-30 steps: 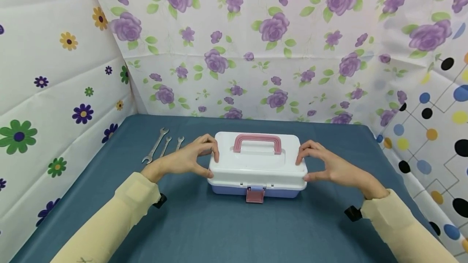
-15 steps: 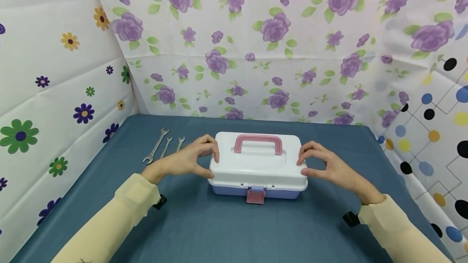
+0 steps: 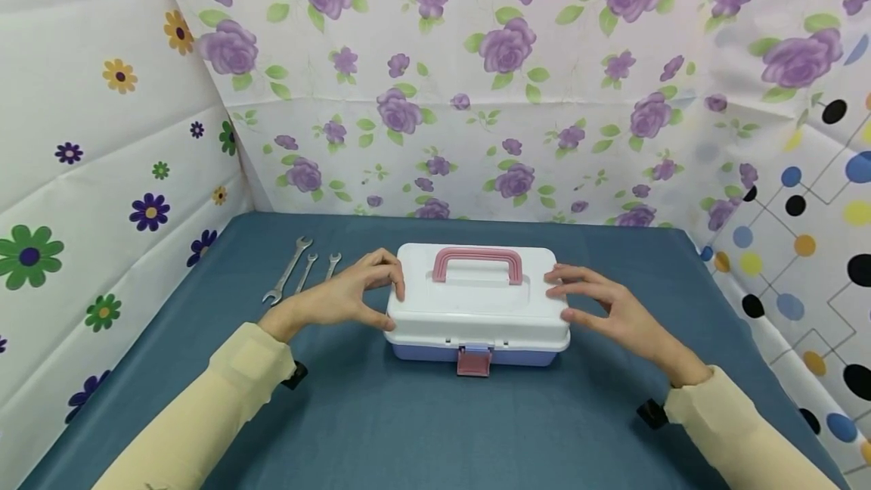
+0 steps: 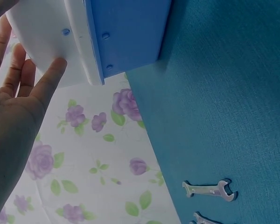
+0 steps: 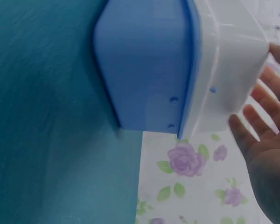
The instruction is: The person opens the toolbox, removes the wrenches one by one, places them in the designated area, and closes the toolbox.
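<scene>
A toolbox (image 3: 476, 305) with a white lid and a blue-purple base sits on the table, its lid down. Its pink latch (image 3: 473, 362) sticks out at the front, and the pink handle (image 3: 478, 253) lies on top. My left hand (image 3: 347, 293) grips the lid's left end, thumb at the front corner and bent fingers over the top edge. At the other end, my right hand (image 3: 605, 308) has its fingers loosely extended, fingertips at the lid's right edge. In the right wrist view, its little finger reaches the white lid end (image 5: 228, 70).
Three open-ended wrenches lie left of the toolbox, partly behind my left forearm; the largest wrench (image 3: 287, 271) is outermost. A blue-green cloth (image 3: 435, 429) covers the table. Flowered sheets (image 3: 449, 82) hang behind and to the left, a dotted sheet (image 3: 803, 308) on the right.
My right hand's fingers have straightened and loosened at the lid's right end. My left hand and the toolbox stay in place; the head view has shifted slightly.
</scene>
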The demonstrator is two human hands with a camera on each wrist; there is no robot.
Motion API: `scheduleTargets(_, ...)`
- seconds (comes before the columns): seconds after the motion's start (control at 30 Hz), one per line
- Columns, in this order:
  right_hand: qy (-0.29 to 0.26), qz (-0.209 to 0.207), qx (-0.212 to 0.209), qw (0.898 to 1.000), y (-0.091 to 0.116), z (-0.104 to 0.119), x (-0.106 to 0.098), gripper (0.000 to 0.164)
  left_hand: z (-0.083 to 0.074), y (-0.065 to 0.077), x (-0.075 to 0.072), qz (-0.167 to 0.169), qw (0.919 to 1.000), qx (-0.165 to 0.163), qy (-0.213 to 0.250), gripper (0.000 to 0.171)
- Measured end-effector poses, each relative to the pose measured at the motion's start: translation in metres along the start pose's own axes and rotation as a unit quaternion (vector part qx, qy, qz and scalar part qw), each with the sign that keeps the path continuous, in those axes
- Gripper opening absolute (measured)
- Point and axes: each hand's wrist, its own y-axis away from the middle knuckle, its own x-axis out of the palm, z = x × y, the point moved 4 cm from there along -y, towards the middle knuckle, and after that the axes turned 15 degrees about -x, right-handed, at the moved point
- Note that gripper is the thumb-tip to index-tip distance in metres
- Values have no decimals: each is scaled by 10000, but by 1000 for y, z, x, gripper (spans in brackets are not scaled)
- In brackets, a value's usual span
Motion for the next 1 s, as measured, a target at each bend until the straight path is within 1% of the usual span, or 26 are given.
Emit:
scheduleTargets(0.1, 196, 36, -250, 9995, 1, 2, 5, 50, 0, 0, 0, -7, 10000, -24, 9, 35)
scheduleTargets(0.17, 319, -17, -569, 9979, 0, 4, 8, 55, 0, 0, 0, -11, 10000, -15, 20, 35)
scheduleTargets(0.23, 386, -75, -999, 9942, -1, 7, 10, 60, 0, 0, 1, -12, 10000, 4, 45, 34)
scheduleTargets(0.33, 555, -112, -1690, 9840, -2, 10, 14, 67, -1, 0, 1, -7, 10000, 45, 77, 34)
scheduleTargets(0.43, 747, -152, -2192, 9727, -2, 10, 16, 63, -1, 0, 1, 11, 9999, 30, 104, 34)
scheduleTargets(0.53, 987, -162, -2483, 9635, -2, 10, 17, 53, -2, 0, 1, -1, 10000, -17, 63, 35)
scheduleTargets(0.6, 1170, -164, -2692, 9558, -1, 12, 17, 49, -4, 1, 1, -50, 9998, -62, -157, 34)
scheduleTargets(0.67, 1319, -149, -2867, 9488, -1, 14, 17, 49, -6, 2, 2, -122, 9986, -95, -497, 34)
scheduleTargets(0.77, 1432, -174, -3081, 9403, -2, 17, 17, 48, -15, 6, 4, -227, 9937, -98, -1095, 33)
scheduleTargets(0.8, 1451, -192, -3124, 9386, -2, 17, 18, 48, -18, 7, 5, -268, 9916, -75, -1266, 33)
scheduleTargets(0.9, 1445, -272, -3151, 9376, -2, 16, 20, 47, -29, 10, 10, -383, 9850, 18, -1684, 32)
scheduleTargets(1.0, 1445, -362, -3097, 9391, -1, 14, 21, 47, -37, 10, 17, -609, 9765, 270, -2052, 29)
